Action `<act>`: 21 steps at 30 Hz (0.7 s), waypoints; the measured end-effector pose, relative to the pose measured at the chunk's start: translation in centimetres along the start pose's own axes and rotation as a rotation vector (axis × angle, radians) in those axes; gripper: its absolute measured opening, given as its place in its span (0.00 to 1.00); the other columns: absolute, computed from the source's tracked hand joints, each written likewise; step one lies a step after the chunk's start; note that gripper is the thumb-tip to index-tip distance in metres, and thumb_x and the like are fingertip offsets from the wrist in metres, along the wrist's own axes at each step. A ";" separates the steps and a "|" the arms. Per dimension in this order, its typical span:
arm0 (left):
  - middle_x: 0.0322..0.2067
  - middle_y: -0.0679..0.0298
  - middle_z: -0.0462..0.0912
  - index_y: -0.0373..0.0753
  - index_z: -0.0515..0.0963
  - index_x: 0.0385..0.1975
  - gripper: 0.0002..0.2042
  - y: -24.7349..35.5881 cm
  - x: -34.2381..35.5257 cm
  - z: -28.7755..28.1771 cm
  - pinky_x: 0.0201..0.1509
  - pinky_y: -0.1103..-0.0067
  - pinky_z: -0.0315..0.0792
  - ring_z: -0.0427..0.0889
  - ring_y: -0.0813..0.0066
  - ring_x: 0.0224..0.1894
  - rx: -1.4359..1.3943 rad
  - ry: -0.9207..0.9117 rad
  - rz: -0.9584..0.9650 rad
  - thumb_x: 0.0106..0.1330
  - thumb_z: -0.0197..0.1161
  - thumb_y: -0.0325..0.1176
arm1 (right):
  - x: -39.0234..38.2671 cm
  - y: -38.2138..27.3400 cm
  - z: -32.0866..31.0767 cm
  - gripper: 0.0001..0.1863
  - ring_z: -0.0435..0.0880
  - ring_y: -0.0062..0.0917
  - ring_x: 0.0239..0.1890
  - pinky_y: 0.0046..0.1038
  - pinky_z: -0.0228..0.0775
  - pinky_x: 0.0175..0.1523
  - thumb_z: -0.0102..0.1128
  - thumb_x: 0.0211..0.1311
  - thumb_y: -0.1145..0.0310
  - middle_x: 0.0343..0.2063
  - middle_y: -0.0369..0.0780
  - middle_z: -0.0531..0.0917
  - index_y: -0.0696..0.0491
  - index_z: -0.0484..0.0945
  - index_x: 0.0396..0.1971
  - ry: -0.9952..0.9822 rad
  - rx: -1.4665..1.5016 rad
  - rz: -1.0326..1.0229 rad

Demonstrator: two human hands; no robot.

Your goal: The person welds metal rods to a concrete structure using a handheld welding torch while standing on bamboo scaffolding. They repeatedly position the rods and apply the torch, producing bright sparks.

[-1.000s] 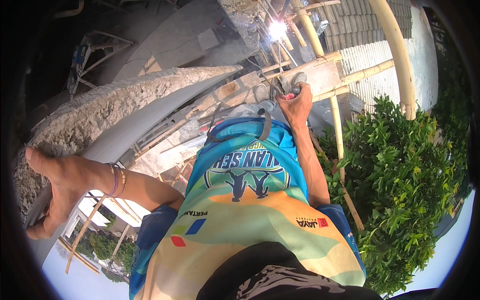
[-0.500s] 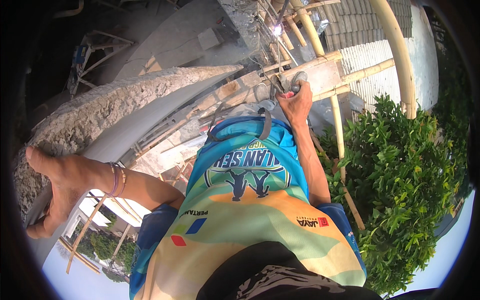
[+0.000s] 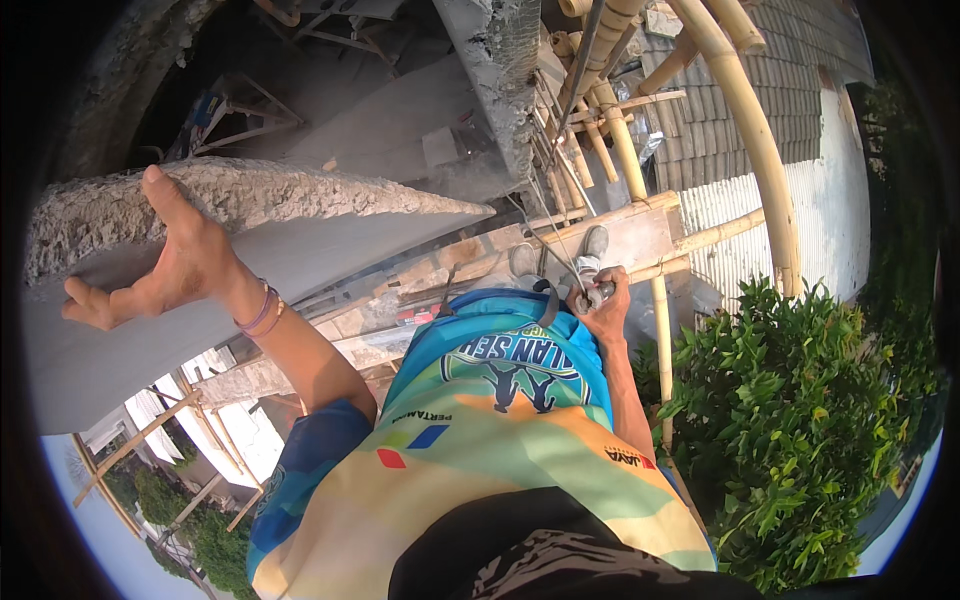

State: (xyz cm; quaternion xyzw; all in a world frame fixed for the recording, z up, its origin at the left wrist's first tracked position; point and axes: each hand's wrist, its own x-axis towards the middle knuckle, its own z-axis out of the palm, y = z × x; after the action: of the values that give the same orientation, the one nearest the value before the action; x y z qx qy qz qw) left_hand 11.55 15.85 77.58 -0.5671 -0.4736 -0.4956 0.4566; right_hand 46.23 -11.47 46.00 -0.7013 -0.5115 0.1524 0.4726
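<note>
My left hand (image 3: 180, 265) is spread wide against a grey wall (image 3: 330, 265), its thumb up by the rough, broken edge and its fingers over the smooth face. Close to my waist, my right hand (image 3: 608, 318) has its fingers curled around a small grey tool (image 3: 598, 294) with a rounded end. The tool's exact kind does not show. A thin dark cord or rod runs up and away close to that hand. My shoes (image 3: 594, 240) stand on a narrow plank platform (image 3: 640, 232) below.
Bamboo poles (image 3: 745, 130) form scaffolding ahead and to the right. A leafy tree (image 3: 790, 430) crowds the right side. Beyond the poles lie a tiled roof (image 3: 770, 110) and a corrugated sheet (image 3: 735, 215). A concrete column (image 3: 500, 80) and a dusty floor lie past the wall, far below.
My left hand has shifted up and to the right along the wall, still spread. My right hand has come nearer my body, with the grey tool still in it.
</note>
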 end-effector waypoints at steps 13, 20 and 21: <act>0.65 0.30 0.52 0.32 0.60 0.62 0.49 1.7 0.2 -0.8 0.71 0.41 0.51 0.46 0.34 0.74 0.028 -0.059 -0.100 0.45 0.85 0.48 | 3.0 4.6 -9.7 0.33 0.75 0.22 0.34 0.27 0.76 0.39 0.78 0.47 0.76 0.35 0.37 0.73 0.54 0.62 0.47 0.187 0.179 0.289; 0.66 0.31 0.52 0.32 0.57 0.62 0.51 2.3 0.1 -1.6 0.71 0.40 0.49 0.42 0.35 0.75 -0.005 -0.134 -0.160 0.47 0.84 0.52 | 8.7 6.0 -12.9 0.34 0.80 0.25 0.35 0.29 0.79 0.41 0.76 0.50 0.75 0.33 0.41 0.79 0.55 0.60 0.52 0.026 0.171 0.419; 0.66 0.33 0.53 0.30 0.56 0.64 0.53 2.1 0.1 -1.8 0.73 0.42 0.50 0.43 0.37 0.75 0.051 -0.161 -0.177 0.46 0.83 0.55 | 9.3 6.3 -13.1 0.35 0.80 0.25 0.33 0.31 0.77 0.43 0.76 0.50 0.73 0.30 0.40 0.80 0.55 0.60 0.52 -0.001 0.071 0.350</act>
State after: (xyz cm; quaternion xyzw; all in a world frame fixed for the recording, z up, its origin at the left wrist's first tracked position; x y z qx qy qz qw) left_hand 13.43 13.83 77.72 -0.5493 -0.5695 -0.4745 0.3857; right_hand 62.92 -10.28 50.01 -0.7626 -0.3761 0.2507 0.4628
